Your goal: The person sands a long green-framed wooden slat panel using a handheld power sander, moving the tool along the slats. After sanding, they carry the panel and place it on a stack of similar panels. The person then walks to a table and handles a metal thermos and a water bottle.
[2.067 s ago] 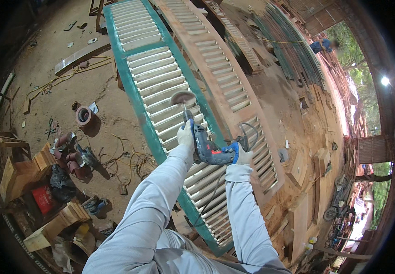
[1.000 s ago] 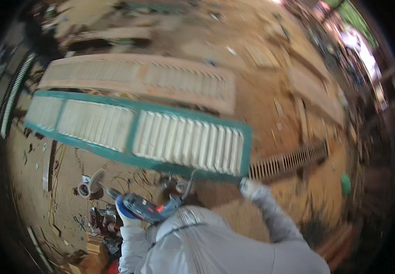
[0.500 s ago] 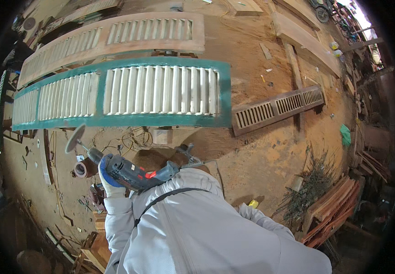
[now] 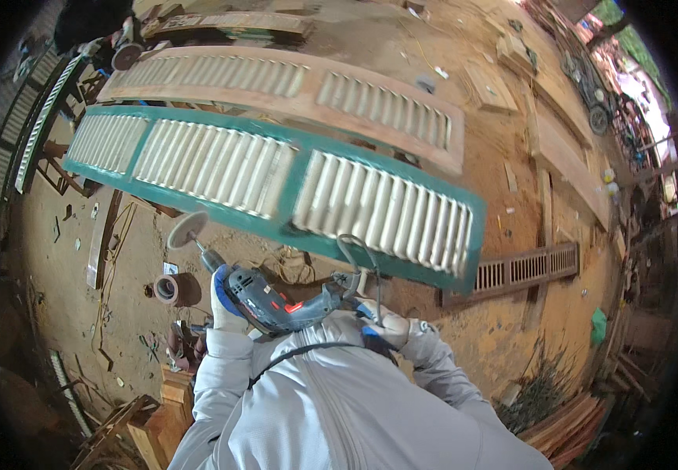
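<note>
My left hand (image 4: 228,304), in a blue and white glove, is closed round the front of a dark electric drill (image 4: 265,301) with red parts. A round sanding disc (image 4: 188,229) is fitted in its chuck, pointing up and left. The drill's handle rests near my waist. Beside the handle, my right hand (image 4: 388,325), also gloved, is closed on the dark cord (image 4: 376,270), which loops up in front of it. Ahead lies a louvred shutter (image 4: 290,184) with a green frame and pale slats, apart from the disc.
A bare-wood louvred shutter (image 4: 311,86) lies behind the green one. At the far left another person (image 4: 92,23) holds a tool with a disc (image 4: 126,56). A brown slatted panel (image 4: 519,270) lies at the right, and a round clay-coloured pot (image 4: 168,290) stands on the ground.
My right hand has come up from the lower right and taken hold of the cord. The view has turned left, so the shutters sit slanted. The drill remains in my left hand.
</note>
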Available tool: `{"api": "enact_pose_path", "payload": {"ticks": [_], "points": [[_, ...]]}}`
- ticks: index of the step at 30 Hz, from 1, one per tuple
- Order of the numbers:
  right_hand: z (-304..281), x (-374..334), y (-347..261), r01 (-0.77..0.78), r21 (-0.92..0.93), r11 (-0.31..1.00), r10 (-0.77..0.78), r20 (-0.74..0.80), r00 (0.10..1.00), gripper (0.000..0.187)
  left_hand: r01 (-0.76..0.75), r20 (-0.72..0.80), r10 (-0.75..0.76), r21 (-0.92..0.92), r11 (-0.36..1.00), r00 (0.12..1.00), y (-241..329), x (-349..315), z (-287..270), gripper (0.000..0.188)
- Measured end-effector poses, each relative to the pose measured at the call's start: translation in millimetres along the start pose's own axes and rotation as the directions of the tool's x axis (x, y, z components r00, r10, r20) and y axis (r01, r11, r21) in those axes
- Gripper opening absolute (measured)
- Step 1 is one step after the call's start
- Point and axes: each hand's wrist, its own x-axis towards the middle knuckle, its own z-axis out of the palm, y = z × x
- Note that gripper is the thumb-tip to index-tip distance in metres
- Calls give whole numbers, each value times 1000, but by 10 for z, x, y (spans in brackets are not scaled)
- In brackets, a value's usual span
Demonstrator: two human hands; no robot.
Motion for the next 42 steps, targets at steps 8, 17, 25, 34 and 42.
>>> {"api": "enact_pose_path", "payload": {"ticks": [8, 17, 25, 34, 42], "points": [[1155, 2570, -1091, -67, 774, 630, 195, -75, 978, 60, 69, -5, -70, -45, 997, 998, 1846, 1088, -583, 34], [1266, 3385, -1138, 197, 823, 533, 209, -353, 912, 21, 327, 205, -294, -147, 934, 933, 1894, 1755, -261, 29], [903, 3528, -985, 238, 844, 480, 298, -412, 861, 21, 280, 203, -239, -201, 939, 949, 1496, 2174, -93, 29], [-337, 3875, -817, 222, 715, 663, 213, -465, 859, 26, 229, 187, -177, -314, 921, 966, 648, 3054, 685, 32], [-852, 3879, -523, 160, 707, 689, 208, -404, 891, 26, 239, 251, -148, -387, 890, 957, 409, 3147, 1064, 29]]}}
